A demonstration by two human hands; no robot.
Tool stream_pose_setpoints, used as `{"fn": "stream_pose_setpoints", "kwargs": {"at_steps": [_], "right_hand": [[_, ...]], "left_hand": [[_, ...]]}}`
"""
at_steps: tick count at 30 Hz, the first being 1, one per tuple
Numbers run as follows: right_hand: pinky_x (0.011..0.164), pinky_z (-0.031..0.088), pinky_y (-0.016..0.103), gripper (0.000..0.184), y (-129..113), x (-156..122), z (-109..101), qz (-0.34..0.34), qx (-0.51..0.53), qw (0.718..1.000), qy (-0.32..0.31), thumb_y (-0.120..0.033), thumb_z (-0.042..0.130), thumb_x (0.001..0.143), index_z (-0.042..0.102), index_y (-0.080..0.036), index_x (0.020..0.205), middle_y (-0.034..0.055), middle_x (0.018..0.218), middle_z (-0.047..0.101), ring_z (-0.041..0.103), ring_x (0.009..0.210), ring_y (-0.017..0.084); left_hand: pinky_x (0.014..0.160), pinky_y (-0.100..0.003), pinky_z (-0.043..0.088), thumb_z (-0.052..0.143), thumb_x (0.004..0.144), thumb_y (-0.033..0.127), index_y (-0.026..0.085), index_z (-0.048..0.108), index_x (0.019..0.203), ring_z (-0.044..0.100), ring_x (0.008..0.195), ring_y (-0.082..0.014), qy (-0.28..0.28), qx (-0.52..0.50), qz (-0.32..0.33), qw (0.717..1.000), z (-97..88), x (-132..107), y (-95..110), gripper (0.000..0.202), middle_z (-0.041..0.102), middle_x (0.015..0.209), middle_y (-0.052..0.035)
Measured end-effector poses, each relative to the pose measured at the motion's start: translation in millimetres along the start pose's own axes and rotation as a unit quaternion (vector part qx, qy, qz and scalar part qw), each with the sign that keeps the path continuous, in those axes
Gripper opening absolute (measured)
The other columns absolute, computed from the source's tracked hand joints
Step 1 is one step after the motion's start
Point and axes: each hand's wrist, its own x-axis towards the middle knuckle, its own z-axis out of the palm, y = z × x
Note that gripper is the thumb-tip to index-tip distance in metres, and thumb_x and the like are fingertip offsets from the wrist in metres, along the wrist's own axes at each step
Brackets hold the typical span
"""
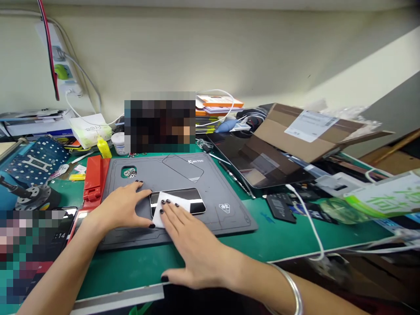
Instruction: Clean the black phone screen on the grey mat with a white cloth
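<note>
A black phone [188, 200] lies screen up on a grey work mat [170, 175]. My left hand [123, 205] rests on the mat at the phone's left end, thumb and forefinger bracing its edge. My right hand [190, 243] lies flat, fingertips pressing a white wipe [172, 205] onto the phone's screen. A clear screen protector [183, 167] lies on the mat behind the phone. Both hands have dark nails, and a silver bangle [290, 286] circles my right wrist.
A red tool holder [93, 177] stands left of the mat, with a yellow bottle [104, 148] and a white jar [118, 143] behind it. A tablet [259, 162] and a cardboard box [305, 129] lie at right. A white cable [308, 223] crosses the green mat [282, 236].
</note>
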Motion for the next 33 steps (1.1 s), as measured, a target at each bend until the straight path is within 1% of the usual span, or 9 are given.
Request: {"fn": "stream_pose_setpoints", "kwargs": {"at_steps": [2, 5, 10, 14, 18, 22, 26, 30, 33], "right_hand": [[0.120, 0.014, 0.050, 0.104, -2.8, 2.6, -0.6, -0.008, 0.001, 1.000, -0.002, -0.070, 0.050, 0.081, 0.024, 0.005, 0.148, 0.0264, 0.157, 0.009, 0.006, 0.146, 0.038], [0.120, 0.013, 0.051, 0.105, -3.8, 8.5, -2.3, 0.043, -0.020, 0.999, 0.009, -0.065, 0.056, 0.080, 0.022, 0.008, 0.148, 0.0286, 0.156, 0.009, 0.006, 0.146, 0.040], [0.121, 0.011, 0.046, 0.106, -6.6, 17.4, 3.1, -0.047, 0.001, 0.999, 0.024, -0.074, 0.049, 0.080, 0.025, 0.003, 0.148, 0.0248, 0.157, 0.012, 0.007, 0.147, 0.036], [0.121, 0.010, 0.046, 0.108, -8.1, 24.3, 5.6, -0.025, -0.019, 0.998, 0.050, -0.072, 0.053, 0.078, 0.026, 0.007, 0.147, 0.0273, 0.156, 0.012, 0.007, 0.146, 0.037], [0.121, 0.009, 0.043, 0.105, -7.2, 27.2, 1.6, -0.072, -0.014, 0.997, 0.034, -0.074, 0.049, 0.080, 0.028, 0.004, 0.147, 0.0252, 0.156, 0.018, 0.009, 0.147, 0.034], [0.120, 0.011, 0.047, 0.108, -2.5, 26.0, -0.4, -0.015, -0.016, 0.999, 0.043, -0.069, 0.055, 0.079, 0.025, 0.009, 0.146, 0.0295, 0.155, 0.013, 0.009, 0.146, 0.039], [0.121, 0.010, 0.043, 0.107, 0.3, 20.6, 0.2, -0.058, -0.001, 0.998, 0.038, -0.073, 0.052, 0.079, 0.025, 0.004, 0.148, 0.0255, 0.157, 0.015, 0.009, 0.147, 0.035], [0.120, 0.011, 0.047, 0.105, 3.1, 15.7, -1.1, 0.017, -0.021, 0.999, 0.028, -0.067, 0.056, 0.078, 0.023, 0.005, 0.149, 0.0258, 0.157, 0.012, 0.007, 0.146, 0.036], [0.120, 0.011, 0.046, 0.108, 2.7, 12.5, 0.2, -0.029, 0.005, 0.999, 0.023, -0.074, 0.052, 0.078, 0.024, 0.001, 0.149, 0.0231, 0.158, 0.010, 0.006, 0.147, 0.035]], "left_hand": [[0.104, -0.051, 0.040, 0.072, 0.066, 0.061, 0.022, 0.049, 0.140, 0.045, 0.131, -0.0407, 0.001, -0.001, -0.002, 1.000, 0.5, -0.1, -0.4, 0.086, 0.039, 0.149, -0.0203], [0.104, -0.052, 0.040, 0.072, 0.065, 0.061, 0.023, 0.049, 0.139, 0.044, 0.131, -0.0408, 0.005, -0.008, -0.003, 1.000, 1.4, -0.3, -0.8, 0.086, 0.040, 0.149, -0.0186], [0.104, -0.051, 0.041, 0.070, 0.066, 0.058, 0.020, 0.046, 0.140, 0.044, 0.132, -0.0405, 0.012, -0.003, 0.007, 1.000, 1.9, -0.4, -0.6, 0.086, 0.040, 0.148, -0.0197], [0.104, -0.049, 0.041, 0.071, 0.065, 0.057, 0.018, 0.042, 0.143, 0.045, 0.131, -0.0384, 0.006, 0.001, 0.005, 1.000, 0.7, -0.9, 0.5, 0.091, 0.040, 0.148, -0.0195], [0.105, -0.047, 0.041, 0.071, 0.064, 0.057, 0.017, 0.044, 0.141, 0.045, 0.131, -0.0387, 0.014, 0.000, 0.010, 1.000, 1.3, -1.3, -0.3, 0.091, 0.041, 0.147, -0.0191], [0.106, -0.048, 0.040, 0.072, 0.063, 0.058, 0.018, 0.040, 0.143, 0.043, 0.132, -0.0378, 0.012, -0.009, 0.008, 1.000, 2.1, -0.9, -1.5, 0.095, 0.040, 0.148, -0.0178], [0.106, -0.048, 0.040, 0.073, 0.062, 0.057, 0.017, 0.039, 0.143, 0.044, 0.132, -0.0379, 0.008, -0.010, 0.004, 1.000, 0.6, -0.7, -0.3, 0.096, 0.040, 0.148, -0.0182], [0.107, -0.048, 0.039, 0.073, 0.062, 0.058, 0.018, 0.038, 0.144, 0.042, 0.133, -0.0381, 0.003, -0.014, 0.000, 1.000, -0.6, -1.1, 0.6, 0.098, 0.039, 0.149, -0.0180], [0.106, -0.048, 0.040, 0.073, 0.062, 0.057, 0.018, 0.039, 0.144, 0.042, 0.134, -0.0382, 0.008, -0.014, 0.007, 1.000, -0.4, -1.4, 0.4, 0.096, 0.039, 0.149, -0.0177]]}}
